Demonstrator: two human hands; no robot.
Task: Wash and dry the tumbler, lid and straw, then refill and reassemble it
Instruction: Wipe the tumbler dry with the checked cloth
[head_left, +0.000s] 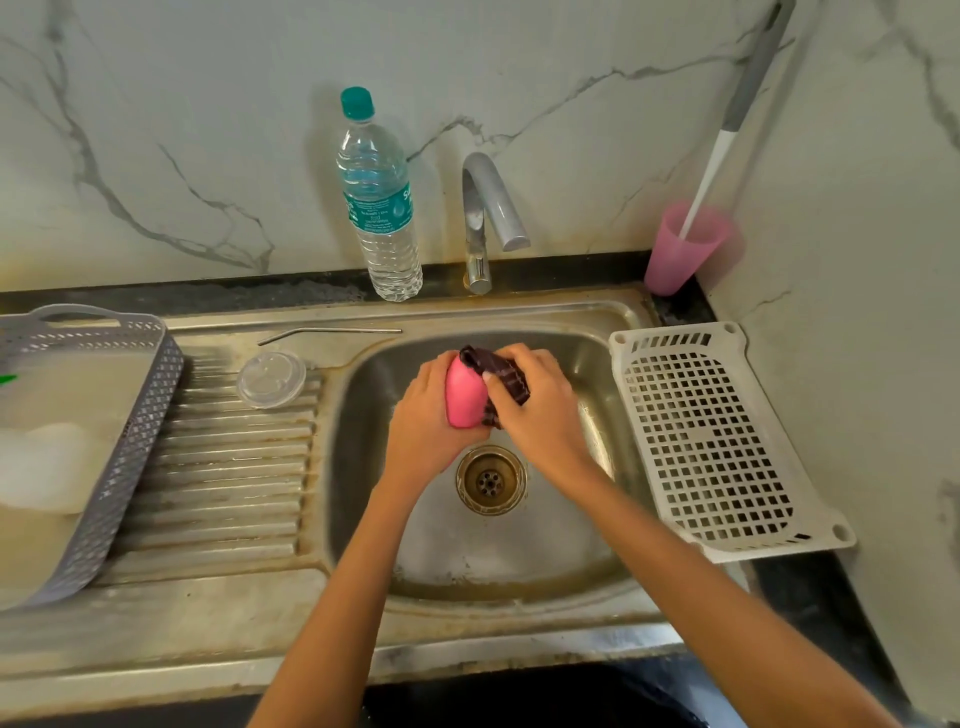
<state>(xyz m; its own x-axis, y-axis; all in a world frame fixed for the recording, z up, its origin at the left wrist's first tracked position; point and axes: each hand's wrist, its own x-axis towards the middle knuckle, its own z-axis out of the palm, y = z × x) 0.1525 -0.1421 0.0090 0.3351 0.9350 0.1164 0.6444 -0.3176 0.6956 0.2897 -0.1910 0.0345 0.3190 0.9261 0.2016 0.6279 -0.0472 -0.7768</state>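
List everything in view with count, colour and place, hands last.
tumbler: 1, pink, held over sink
cloth: 1, dark, against tumbler
lid: 1, clear, on drainboard
straw: 1, metal, behind lid
water bottle: 1, clear, teal cap, left of tap
tap: 1, silver, behind sink
sink: 1, steel
cup: 1, pink, back right corner, holding brush
basket: 1, grey, left
tray: 1, white, right
left hand: holds tumbler
right hand: holds cloth

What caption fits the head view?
Both hands wipe the pink tumbler with a dark cloth over the sink.
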